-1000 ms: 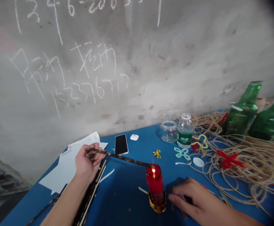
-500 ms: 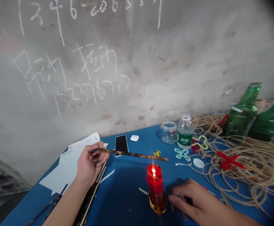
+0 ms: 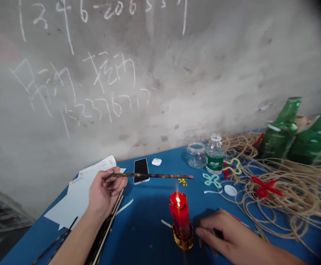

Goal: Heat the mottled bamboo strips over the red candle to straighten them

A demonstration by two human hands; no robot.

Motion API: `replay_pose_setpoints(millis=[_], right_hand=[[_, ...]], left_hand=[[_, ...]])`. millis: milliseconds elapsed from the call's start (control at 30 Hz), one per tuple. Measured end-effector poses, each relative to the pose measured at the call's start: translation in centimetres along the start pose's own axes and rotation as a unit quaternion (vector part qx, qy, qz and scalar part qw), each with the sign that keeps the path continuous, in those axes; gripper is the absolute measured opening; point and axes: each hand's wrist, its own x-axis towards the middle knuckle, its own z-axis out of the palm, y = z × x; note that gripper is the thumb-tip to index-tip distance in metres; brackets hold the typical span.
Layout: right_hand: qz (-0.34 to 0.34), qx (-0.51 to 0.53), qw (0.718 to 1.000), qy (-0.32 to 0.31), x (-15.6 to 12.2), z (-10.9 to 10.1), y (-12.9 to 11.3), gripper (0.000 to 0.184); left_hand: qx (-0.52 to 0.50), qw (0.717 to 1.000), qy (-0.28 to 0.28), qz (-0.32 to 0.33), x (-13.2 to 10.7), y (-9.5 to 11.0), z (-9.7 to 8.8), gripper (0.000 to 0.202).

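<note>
My left hand (image 3: 106, 189) pinches one end of a thin, scorched stick (image 3: 154, 176). The stick lies nearly level, its far end above the flame and apart from it. Below burns a red candle (image 3: 180, 213) on a gold-coloured base. My right hand (image 3: 223, 230) rests on the table just right of that base, fingers curled; a small, greyish, see-through object shows partly under them, too hidden to name. More thin sticks (image 3: 109, 224), some dark and some pale, lie beneath my left wrist.
White papers (image 3: 74, 195), a phone (image 3: 141, 170) and a white case (image 3: 156, 162) lie on the blue table (image 3: 138, 235). Farther right stand a glass jar (image 3: 196, 155), a labelled plastic bottle (image 3: 214, 156) and green bottles (image 3: 280, 136). Tangled cord (image 3: 259, 209) spreads over the right side.
The stick's far end has risen slightly, so it is now closer to level above the flame. My right hand stays beside the candle. The whole view has shifted a little.
</note>
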Motion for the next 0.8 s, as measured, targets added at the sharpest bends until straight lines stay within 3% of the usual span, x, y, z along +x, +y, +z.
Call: replay_pose_setpoints(millis=[400, 800], right_hand=[[-0.008, 0.011, 1.000, -0.001, 0.1, 0.0, 0.1, 0.050], [-0.001, 0.014, 1.000, -0.005, 0.2, 0.0, 0.0, 0.054]], left_hand=[[0.031, 0.999, 0.032, -0.018, 0.0, -0.3, 0.9, 0.047], [0.083, 0.996, 0.024, -0.006, -0.1, -0.4, 1.2, 0.048]])
